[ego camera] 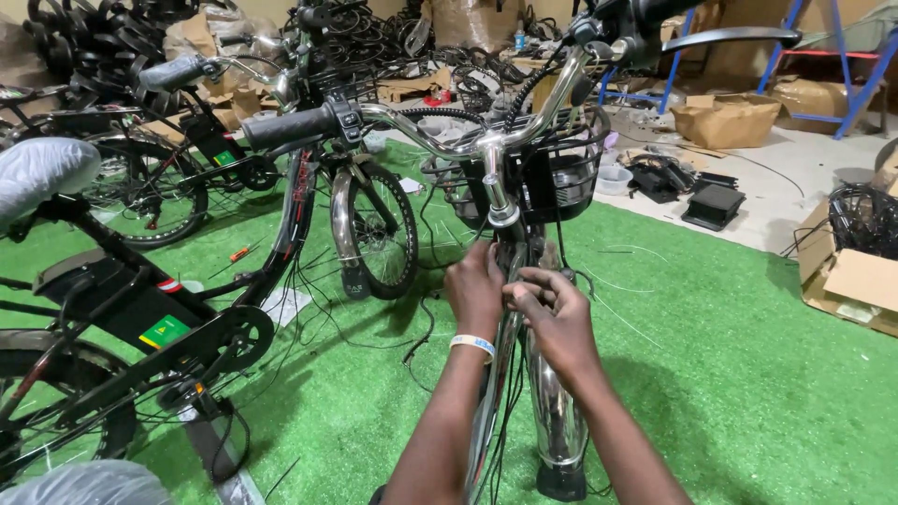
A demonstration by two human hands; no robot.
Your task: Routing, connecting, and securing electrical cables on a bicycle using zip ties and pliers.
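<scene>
I stand over a bicycle with a chrome handlebar (440, 131), a black front basket (561, 173) and a chrome front mudguard (557, 411). My left hand (475, 285), with a pale wristband, wraps around the bicycle's head tube just below the stem (500, 201). My right hand (554, 313) pinches at thin black cables (510, 402) beside the same tube, fingers curled. Both hands touch the frame at the front fork top. What the fingers grip exactly is partly hidden.
A second bicycle (309, 187) stands to the left on green artificial turf (730, 355). Another black frame with a battery box (140, 318) is at lower left. Cardboard boxes (725, 122), a blue rack (842, 56) and piled tyres (112, 37) lie behind. Loose wires trail on the turf.
</scene>
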